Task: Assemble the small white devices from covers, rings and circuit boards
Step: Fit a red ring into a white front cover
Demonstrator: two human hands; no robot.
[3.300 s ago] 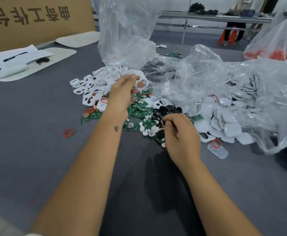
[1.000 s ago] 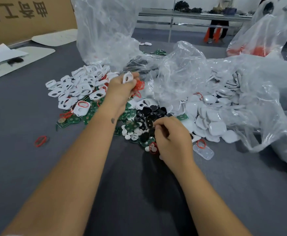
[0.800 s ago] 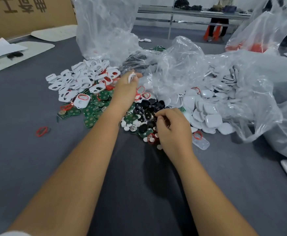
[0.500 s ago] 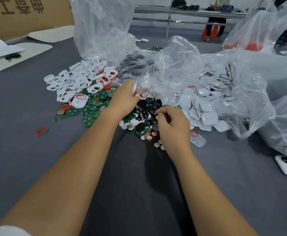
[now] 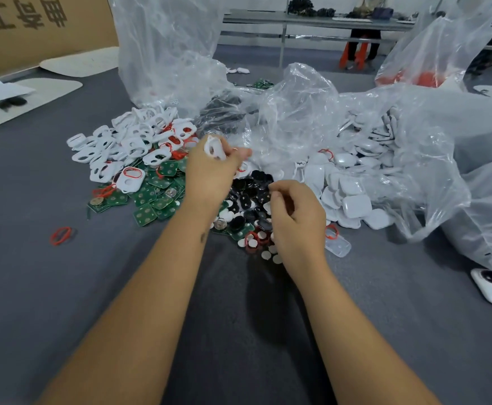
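bare grey table [image 5: 63, 287] near; parts pile [image 5: 151, 182], plastic bags [image 5: 297, 118] beyond

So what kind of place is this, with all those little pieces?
Probably a small assembly workshop: heaps of white covers and green circuit boards lie on a grey table, with more parts in plastic bags.

This is a small-parts assembly workshop, a factory floor set up for handwork. A wide table [image 5: 28, 287] with a grey felt-like top carries loose parts in bulk: a heap of white covers [image 5: 127, 141], green circuit boards [image 5: 154, 200], black pieces [image 5: 250, 188] and red rings [image 5: 60, 235], with more white shells spilling from big clear plastic bags [image 5: 385, 147]. A brown cardboard carton [image 5: 43, 27] printed with large characters stands at the back left, and a long metal workbench [image 5: 312, 20] runs behind.
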